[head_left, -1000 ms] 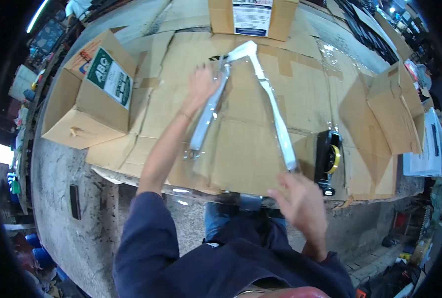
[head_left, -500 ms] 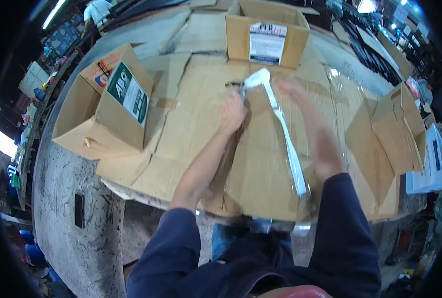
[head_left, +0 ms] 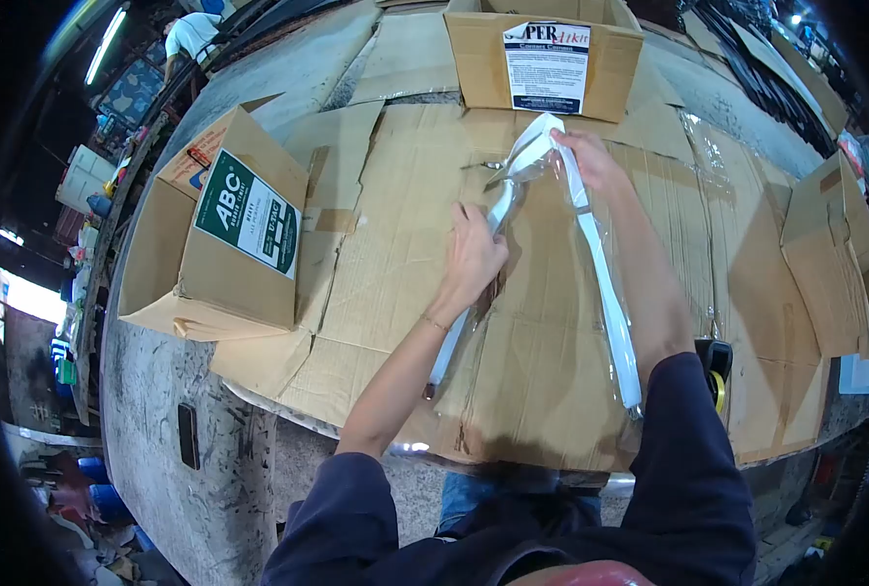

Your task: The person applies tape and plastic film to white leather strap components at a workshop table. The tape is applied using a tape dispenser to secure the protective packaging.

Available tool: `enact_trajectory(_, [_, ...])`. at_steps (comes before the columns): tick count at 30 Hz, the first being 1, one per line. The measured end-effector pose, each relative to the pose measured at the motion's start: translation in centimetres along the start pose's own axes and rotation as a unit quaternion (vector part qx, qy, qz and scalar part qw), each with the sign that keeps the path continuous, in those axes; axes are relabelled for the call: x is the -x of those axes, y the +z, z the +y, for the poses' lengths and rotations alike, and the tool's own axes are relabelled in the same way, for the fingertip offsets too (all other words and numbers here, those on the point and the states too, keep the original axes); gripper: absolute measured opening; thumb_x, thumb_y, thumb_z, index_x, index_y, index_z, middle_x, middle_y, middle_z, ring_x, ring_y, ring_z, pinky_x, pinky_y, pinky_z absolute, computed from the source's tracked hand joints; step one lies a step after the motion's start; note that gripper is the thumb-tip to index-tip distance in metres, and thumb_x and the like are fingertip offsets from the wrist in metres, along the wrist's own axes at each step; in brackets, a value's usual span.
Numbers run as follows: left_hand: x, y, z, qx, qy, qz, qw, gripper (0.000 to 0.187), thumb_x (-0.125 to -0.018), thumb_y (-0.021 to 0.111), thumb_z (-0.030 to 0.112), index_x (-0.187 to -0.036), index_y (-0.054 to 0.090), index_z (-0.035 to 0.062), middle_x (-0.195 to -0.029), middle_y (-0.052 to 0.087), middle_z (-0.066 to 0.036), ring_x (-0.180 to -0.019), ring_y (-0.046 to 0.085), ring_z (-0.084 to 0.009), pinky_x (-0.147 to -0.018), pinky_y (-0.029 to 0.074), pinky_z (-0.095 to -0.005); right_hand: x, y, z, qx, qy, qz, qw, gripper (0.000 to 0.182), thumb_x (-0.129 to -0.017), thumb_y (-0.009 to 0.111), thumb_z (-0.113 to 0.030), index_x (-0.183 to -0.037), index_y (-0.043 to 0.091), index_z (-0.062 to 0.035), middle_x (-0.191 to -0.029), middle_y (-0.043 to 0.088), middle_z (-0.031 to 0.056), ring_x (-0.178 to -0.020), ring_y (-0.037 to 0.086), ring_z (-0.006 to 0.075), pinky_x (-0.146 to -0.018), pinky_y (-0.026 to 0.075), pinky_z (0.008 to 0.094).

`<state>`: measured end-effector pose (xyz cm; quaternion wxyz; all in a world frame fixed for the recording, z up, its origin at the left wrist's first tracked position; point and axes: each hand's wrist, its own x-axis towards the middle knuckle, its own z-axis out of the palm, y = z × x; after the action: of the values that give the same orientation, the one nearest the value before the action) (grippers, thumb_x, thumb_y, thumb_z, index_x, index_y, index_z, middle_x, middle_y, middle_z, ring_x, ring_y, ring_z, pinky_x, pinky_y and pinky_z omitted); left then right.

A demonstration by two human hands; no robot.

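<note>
A long white strap (head_left: 605,303) in clear plastic wrap is bent into an inverted V over the cardboard sheet. My left hand (head_left: 474,249) is closed around its left length, whose lower end shows beyond my wrist. Near the top bend, my right hand (head_left: 591,161) pinches the strap between thumb and fingers. A small dark metal fitting (head_left: 483,166) sticks out to the left of the bend. The right length runs down toward my right sleeve, with a slider-like band partway along it.
Flattened cardboard (head_left: 376,322) covers the table. Open boxes stand around it: one with a green ABC label (head_left: 229,210) at left, one with a white label (head_left: 547,68) at the back, another box (head_left: 830,254) at right. A phone (head_left: 188,437) lies left; a black-and-yellow object (head_left: 716,376) sits by my right sleeve.
My right hand, blurred and beside the strap before, now grips it near the bend. My left hand appears lower, and the strap's left length now shows past it. The view has shifted slightly.
</note>
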<state>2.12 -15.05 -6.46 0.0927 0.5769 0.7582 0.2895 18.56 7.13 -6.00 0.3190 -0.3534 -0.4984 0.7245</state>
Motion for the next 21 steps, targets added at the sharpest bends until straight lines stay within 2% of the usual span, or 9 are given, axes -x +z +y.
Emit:
enact_trajectory(4, [0.0,-2.1,0.0,0.053,-0.013,-0.093,0.994,0.049,-0.078,0.066,0.009,-0.118,0.046,-0.0119,-0.095,0.062,-0.025,-0.079,0.066,-0.0360,-0.068,0.054,-0.0393,0.4,-0.8,0.1,0.003,-0.018,-0.006,1.000,0.027,-0.090,0.065,-0.022,-0.099,0.060,0.0029,-0.082,0.064,0.0087,-0.064,0.060,0.0141,-0.054,0.049,0.0256])
enact_trajectory(5, [0.1,-3.0,0.1,0.266,-0.076,-0.162,0.947,0.042,-0.081,0.065,0.007,-0.115,0.048,-0.0127,-0.092,0.063,-0.023,-0.075,0.066,-0.0311,-0.064,0.055,-0.0359,0.8,-0.8,0.1,0.006,-0.015,-0.003,1.000,0.026,-0.091,0.064,-0.020,-0.102,0.059,0.0029,-0.084,0.063,0.0089,-0.066,0.060,0.0133,-0.056,0.049,0.0247])
enact_trajectory(6, [0.3,-3.9,0.4,0.464,-0.135,-0.220,0.847,0.035,-0.085,0.063,0.004,-0.112,0.049,-0.0135,-0.089,0.064,-0.020,-0.071,0.067,-0.0262,-0.061,0.055,-0.0325,1.1,-0.8,0.1,0.009,-0.013,0.000,1.000,0.025,-0.091,0.062,-0.018,-0.104,0.059,0.0029,-0.086,0.062,0.0091,-0.069,0.060,0.0125,-0.058,0.049,0.0238])
enact_trajectory(9, [1.2,-5.2,-0.3,0.529,-0.160,-0.311,0.773,0.028,-0.089,0.059,0.002,-0.110,0.050,-0.0132,-0.088,0.064,-0.017,-0.071,0.066,-0.0196,-0.061,0.056,-0.0281,0.7,-0.9,0.6,0.011,-0.037,0.037,0.999,0.027,-0.091,0.063,-0.020,-0.104,0.061,0.0042,-0.084,0.064,0.0089,-0.067,0.060,0.0119,-0.057,0.048,0.0238])
enact_trajectory(13, [4.6,-6.2,-1.9,0.444,-0.206,-0.394,0.778,0.027,-0.091,0.057,0.003,-0.111,0.049,-0.0113,-0.093,0.064,-0.020,-0.078,0.068,-0.0238,-0.067,0.059,-0.0311,-0.7,-2.4,1.3,0.091,-0.042,0.072,0.992,0.025,-0.085,0.069,-0.021,-0.094,0.067,0.0027,-0.078,0.067,0.0093,-0.068,0.064,0.0145,-0.055,0.047,0.0275])
enact_trajectory(15, [6.6,-6.7,-2.2,0.468,-0.236,-0.404,0.749,0.028,-0.091,0.057,0.006,-0.112,0.049,-0.0107,-0.093,0.065,-0.020,-0.079,0.068,-0.0239,-0.069,0.059,-0.0312,-1.5,-3.4,2.0,0.367,-0.098,0.156,0.912,0.027,-0.082,0.070,-0.025,-0.089,0.069,0.0016,-0.077,0.067,0.0102,-0.067,0.064,0.0151,-0.058,0.049,0.0319])
enact_trajectory(19, [10.7,-8.9,-2.0,0.556,-0.303,-0.411,0.656,0.035,-0.092,0.059,0.014,-0.118,0.048,-0.0073,-0.093,0.066,-0.016,-0.078,0.068,-0.0226,-0.067,0.057,-0.0289,-1.4,-3.9,3.0,0.438,-0.124,0.190,0.870,0.030,-0.079,0.071,-0.029,-0.088,0.070,0.0002,-0.078,0.068,0.0110,-0.069,0.064,0.0163,-0.064,0.049,0.0340])
enact_trajectory(20, [11.7,-9.6,-2.1,0.555,-0.302,-0.413,0.656,0.035,-0.092,0.059,0.014,-0.118,0.048,-0.0073,-0.093,0.066,-0.016,-0.078,0.068,-0.0226,-0.067,0.057,-0.0289,-1.9,-4.2,3.7,0.380,-0.152,0.188,0.893,0.031,-0.079,0.071,-0.028,-0.089,0.070,0.0008,-0.080,0.069,0.0116,-0.071,0.065,0.0178,-0.066,0.049,0.0340])
enact_trajectory(21, [12.5,-10.3,-2.2,0.472,-0.269,-0.432,0.720,0.042,-0.090,0.063,0.017,-0.121,0.047,-0.0054,-0.095,0.065,-0.014,-0.077,0.067,-0.0214,-0.065,0.055,-0.0274,-2.3,-4.7,4.0,0.320,-0.180,0.186,0.911,0.032,-0.079,0.071,-0.028,-0.090,0.070,0.0015,-0.082,0.069,0.0123,-0.072,0.065,0.0193,-0.068,0.049,0.0340])
